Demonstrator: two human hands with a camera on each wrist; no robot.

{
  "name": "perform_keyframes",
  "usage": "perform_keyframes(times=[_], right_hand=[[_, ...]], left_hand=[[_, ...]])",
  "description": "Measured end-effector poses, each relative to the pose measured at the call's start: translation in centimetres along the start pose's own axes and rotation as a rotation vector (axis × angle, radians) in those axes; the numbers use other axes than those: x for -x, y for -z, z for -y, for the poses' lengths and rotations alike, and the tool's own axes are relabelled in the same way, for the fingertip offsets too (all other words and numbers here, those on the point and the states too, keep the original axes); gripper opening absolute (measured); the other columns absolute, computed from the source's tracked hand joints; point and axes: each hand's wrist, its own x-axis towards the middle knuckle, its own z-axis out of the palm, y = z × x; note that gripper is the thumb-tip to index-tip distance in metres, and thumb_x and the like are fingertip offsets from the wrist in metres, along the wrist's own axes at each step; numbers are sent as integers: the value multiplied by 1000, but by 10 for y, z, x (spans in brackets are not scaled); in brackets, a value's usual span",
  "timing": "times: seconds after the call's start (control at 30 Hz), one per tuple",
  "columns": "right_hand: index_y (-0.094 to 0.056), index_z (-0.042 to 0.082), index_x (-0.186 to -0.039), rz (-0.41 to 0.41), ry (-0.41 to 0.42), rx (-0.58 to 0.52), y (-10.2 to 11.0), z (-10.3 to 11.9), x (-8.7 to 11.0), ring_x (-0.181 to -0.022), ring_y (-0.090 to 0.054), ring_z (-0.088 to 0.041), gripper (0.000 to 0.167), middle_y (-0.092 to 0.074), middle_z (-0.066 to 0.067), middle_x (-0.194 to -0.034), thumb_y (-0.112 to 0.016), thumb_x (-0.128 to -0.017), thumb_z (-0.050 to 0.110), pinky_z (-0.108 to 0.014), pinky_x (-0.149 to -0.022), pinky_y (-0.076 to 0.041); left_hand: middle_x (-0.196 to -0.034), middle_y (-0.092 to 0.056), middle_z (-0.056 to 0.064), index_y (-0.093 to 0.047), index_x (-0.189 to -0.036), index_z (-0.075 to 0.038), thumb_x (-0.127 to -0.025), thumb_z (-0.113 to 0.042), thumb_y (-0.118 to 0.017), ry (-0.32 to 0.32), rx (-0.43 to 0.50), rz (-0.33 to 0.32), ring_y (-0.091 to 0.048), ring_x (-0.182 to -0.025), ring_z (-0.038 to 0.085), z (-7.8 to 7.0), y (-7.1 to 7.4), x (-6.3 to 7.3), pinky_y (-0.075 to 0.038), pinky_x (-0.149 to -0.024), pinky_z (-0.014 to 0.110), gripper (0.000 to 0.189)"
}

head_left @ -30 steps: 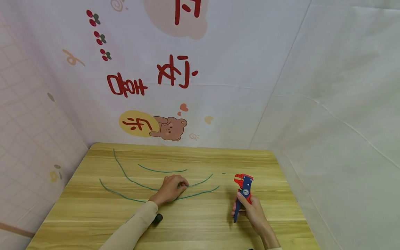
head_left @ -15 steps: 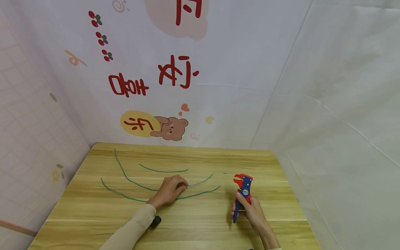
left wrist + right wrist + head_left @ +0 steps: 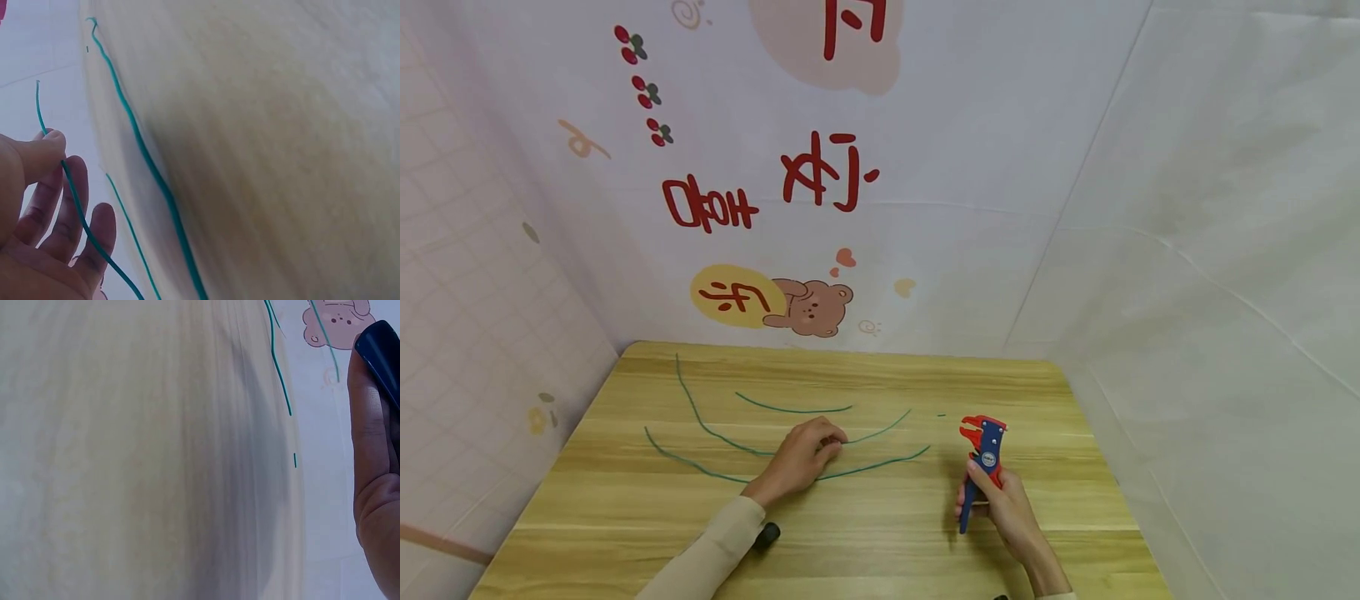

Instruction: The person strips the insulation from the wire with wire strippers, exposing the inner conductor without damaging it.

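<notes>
My left hand (image 3: pixel 805 454) pinches a green wire (image 3: pixel 94 240) between thumb and fingers. In the left wrist view a short end of that wire sticks up past the fingertips. In the head view its right part (image 3: pixel 883 430) reaches toward the right and its left part (image 3: pixel 700 418) curves back to the far left. My right hand (image 3: pixel 1003 508) grips a red and blue wire stripper (image 3: pixel 988 454), red jaws pointing up and leftward. Only the dark blue handle (image 3: pixel 382 359) of the tool shows in the right wrist view.
A second long green wire (image 3: pixel 872 467) lies nearer the front, passing under the left hand. A shorter green wire (image 3: pixel 793 411) is farther back. A tiny green piece (image 3: pixel 942 415) lies left of the stripper. White cloth walls (image 3: pixel 955 275) border the wooden table (image 3: pixel 850 550).
My left hand has drawn slightly left and lifted a little, and the pinched wire's right end has risen with it. The right hand keeps the stripper nearly still.
</notes>
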Motion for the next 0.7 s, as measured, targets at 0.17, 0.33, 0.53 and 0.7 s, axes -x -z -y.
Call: perform_keyframes(times=[0.17, 0.33, 0.53, 0.7], right_hand=[[-61, -9, -121, 5, 11, 13, -1, 2, -1, -80, -82, -27, 52, -76, -6, -89, -54, -121, 43, -46, -80, -72], [-59, -9, -123, 5, 14, 23, -4, 4, -1, -82, -83, -30, 52, -76, -6, -89, -54, -121, 43, -48, -81, -72], [-59, -8, -122, 17, 28, 25, -5, 5, -1, -82, -83, -31, 50, -76, -6, -89, -54, -121, 42, -50, -82, -71], [-61, -6, -118, 39, 43, 19, -6, 5, -2, -81, -83, -29, 47, -76, -5, -88, -53, -122, 41, -49, -80, -72]], left_hand=[[-112, -79, 0, -84, -115, -8, -107, -4, -76, -24, 15, -25, -75, -100, 18, -2, 5, 2, -63, -88, 33, 12], [-111, -78, 0, -84, -115, -6, -107, -4, -76, -44, 51, -49, -74, -99, 16, -5, 9, 4, -65, -87, 30, 12], [-112, -79, 2, -85, -113, -12, -106, -2, -76, -80, 82, -83, -73, -97, 13, -9, 15, 6, -65, -83, 27, 14], [-113, -80, 0, -85, -112, -16, -106, -4, -77, -74, 89, -114, -71, -95, 9, -12, 20, 10, -64, -80, 25, 16]])
